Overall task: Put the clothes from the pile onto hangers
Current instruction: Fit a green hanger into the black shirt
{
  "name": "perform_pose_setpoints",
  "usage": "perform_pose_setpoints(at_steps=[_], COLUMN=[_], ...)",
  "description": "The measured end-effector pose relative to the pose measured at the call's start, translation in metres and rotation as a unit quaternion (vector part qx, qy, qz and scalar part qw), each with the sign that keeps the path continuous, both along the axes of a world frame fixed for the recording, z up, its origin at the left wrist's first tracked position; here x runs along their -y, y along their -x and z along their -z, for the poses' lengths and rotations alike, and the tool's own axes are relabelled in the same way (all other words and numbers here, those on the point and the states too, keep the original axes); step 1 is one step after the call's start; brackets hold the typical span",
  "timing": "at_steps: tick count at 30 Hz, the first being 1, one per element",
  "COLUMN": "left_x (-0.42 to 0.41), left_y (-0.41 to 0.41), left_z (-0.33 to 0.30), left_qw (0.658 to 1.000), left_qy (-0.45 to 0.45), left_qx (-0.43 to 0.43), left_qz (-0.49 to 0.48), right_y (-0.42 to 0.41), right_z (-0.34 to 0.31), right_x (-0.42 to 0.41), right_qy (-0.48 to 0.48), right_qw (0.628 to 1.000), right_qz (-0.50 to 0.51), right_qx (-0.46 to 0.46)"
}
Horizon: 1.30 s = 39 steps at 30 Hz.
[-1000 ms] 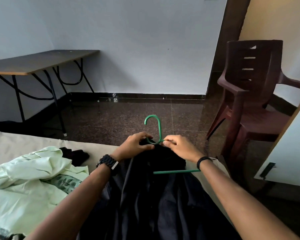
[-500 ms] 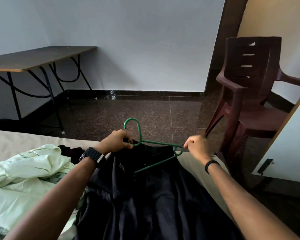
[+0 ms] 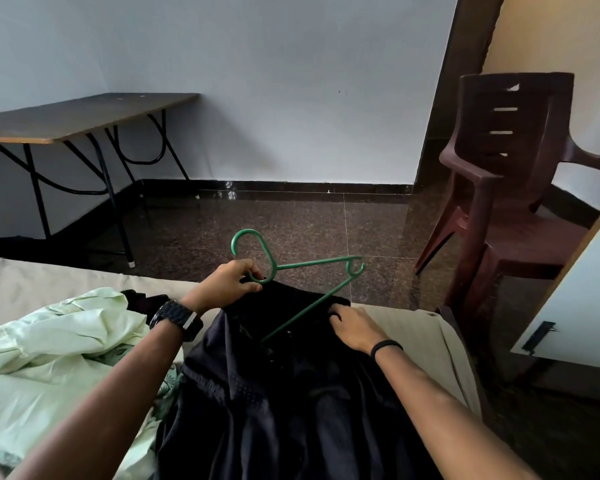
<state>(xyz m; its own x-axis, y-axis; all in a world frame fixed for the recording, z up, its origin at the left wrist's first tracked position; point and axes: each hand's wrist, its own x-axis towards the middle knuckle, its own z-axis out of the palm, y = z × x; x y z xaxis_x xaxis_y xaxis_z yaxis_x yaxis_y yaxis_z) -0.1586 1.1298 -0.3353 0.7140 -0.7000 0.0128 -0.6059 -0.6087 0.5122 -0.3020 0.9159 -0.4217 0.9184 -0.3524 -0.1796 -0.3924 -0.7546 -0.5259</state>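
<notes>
Head view: left hand [image 3: 227, 284] grips the green hanger [image 3: 293, 278] at its neck, steadying it, while right hand [image 3: 352, 325] pinches the black garment's [image 3: 291, 393] edge on the bed [image 3: 426, 327], apparently to feed the hanger's free arm in.

The person's arms were bare to the frame edge, with a chunky black watch [image 3: 176, 319] on the left wrist and a thin black band [image 3: 386, 347] on the right.
</notes>
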Motion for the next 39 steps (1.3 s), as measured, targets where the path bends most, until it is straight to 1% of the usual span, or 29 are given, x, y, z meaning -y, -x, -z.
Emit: perform_pose_setpoints(at_steps=[1, 4, 6, 9, 13, 15, 18, 21, 24, 26, 28, 31, 34, 36, 37, 39], left_x=[-0.001, -0.002, -0.004, -0.004, 0.001, 0.006, 0.014, 0.024, 0.031, 0.032, 0.033, 0.036, 0.042, 0.048, 0.050, 0.054], left_y=[0.001, 0.003, 0.005, 0.007, 0.012, 0.014, 0.021, 0.029, 0.037, 0.042, 0.047, 0.053, 0.060, 0.063, 0.066, 0.070], left_z=[0.000, 0.000, -0.001, -0.001, -0.002, -0.004, -0.007, -0.013, -0.027, -0.039, -0.049, -0.064, -0.081, -0.094, -0.100, -0.115], left_qw=[1.000, 0.998, 0.997, 0.993, 0.989, 0.988, 0.986, 0.990, 0.995, 0.996, 0.995, 0.988, 0.979, 0.975, 0.974, 0.973], left_qy=[-0.003, -0.013, -0.022, -0.038, -0.066, -0.081, -0.101, -0.077, -0.016, 0.009, 0.037, 0.090, 0.130, 0.152, 0.163, 0.183], left_qx=[0.000, 0.021, 0.044, 0.063, 0.086, 0.102, 0.114, 0.109, 0.103, 0.090, 0.090, 0.112, 0.128, 0.122, 0.114, 0.099], left_qz=[0.017, 0.050, 0.064, 0.087, 0.105, 0.087, 0.068, 0.043, 0.003, -0.006, -0.018, -0.054, -0.092, -0.108, -0.108, -0.097], right_y=[0.000, 0.005, 0.012, 0.023, 0.028, 0.028, 0.028, 0.027, 0.030, 0.033, 0.037, 0.041, 0.049, 0.056, 0.060, 0.071], right_z=[-0.001, -0.002, -0.004, -0.013, -0.032, -0.041, -0.057, -0.075, -0.093, -0.106, -0.120, -0.143, -0.162, -0.174, -0.179, -0.190], right_x=[0.000, 0.010, 0.023, 0.043, 0.061, 0.065, 0.064, 0.055, 0.047, 0.042, 0.037, 0.028, 0.016, 0.008, 0.005, 0.000], right_qy=[0.010, 0.017, 0.003, -0.034, -0.034, -0.026, 0.013, 0.065, 0.077, 0.076, 0.055, -0.013, -0.157, -0.241, -0.265, -0.276], right_qw=[1.000, 0.990, 0.985, 0.984, 0.986, 0.987, 0.989, 0.988, 0.986, 0.987, 0.985, 0.971, 0.944, 0.923, 0.917, 0.914], right_qz=[0.028, 0.138, 0.173, 0.172, 0.160, 0.151, 0.136, 0.117, 0.114, 0.101, 0.099, 0.131, 0.152, 0.148, 0.142, 0.125], right_qx=[-0.008, 0.008, 0.009, 0.023, 0.042, 0.040, 0.064, 0.073, 0.091, 0.103, 0.133, 0.198, 0.246, 0.262, 0.263, 0.269])
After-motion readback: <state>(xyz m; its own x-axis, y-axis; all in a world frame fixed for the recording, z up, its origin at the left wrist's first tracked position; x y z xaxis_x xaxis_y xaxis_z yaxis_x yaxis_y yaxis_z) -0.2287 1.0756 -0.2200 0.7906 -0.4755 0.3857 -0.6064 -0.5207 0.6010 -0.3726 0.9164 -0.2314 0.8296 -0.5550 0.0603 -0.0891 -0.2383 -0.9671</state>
